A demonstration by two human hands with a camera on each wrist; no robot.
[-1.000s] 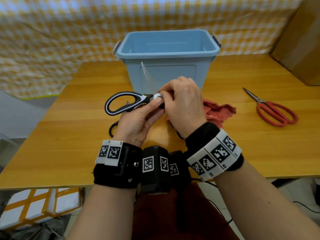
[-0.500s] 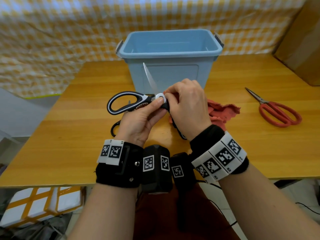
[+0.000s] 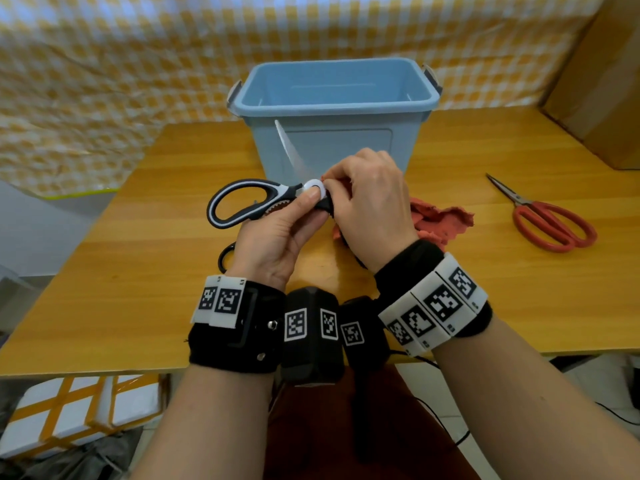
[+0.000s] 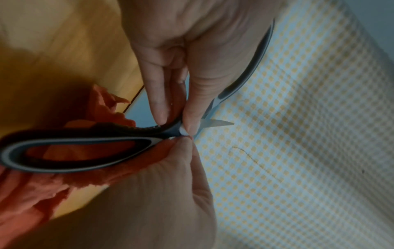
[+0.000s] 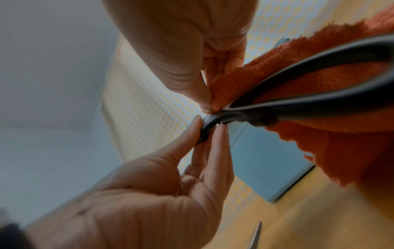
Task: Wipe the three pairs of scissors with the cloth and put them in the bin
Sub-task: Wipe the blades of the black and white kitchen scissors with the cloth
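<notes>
Over the table [image 3: 138,289], head view: your left hand [image 3: 277,233] pinches the black scissors [image 3: 249,202] at the pivot, right hand [image 3: 370,202] holds the cloth [image 3: 440,220] there; bin [image 3: 332,102] looks empty, red scissors [image 3: 550,223] unwiped, third pair mostly hidden | left wrist: fingertips [image 4: 160,114] grip the handle neck | right wrist: thumb [image 5: 200,99] presses cloth on; grips unchanged from earlier.

Wooden table [image 3: 138,271] before yellow checked curtain [image 3: 104,81], cardboard box [image 3: 606,81] right.
</notes>
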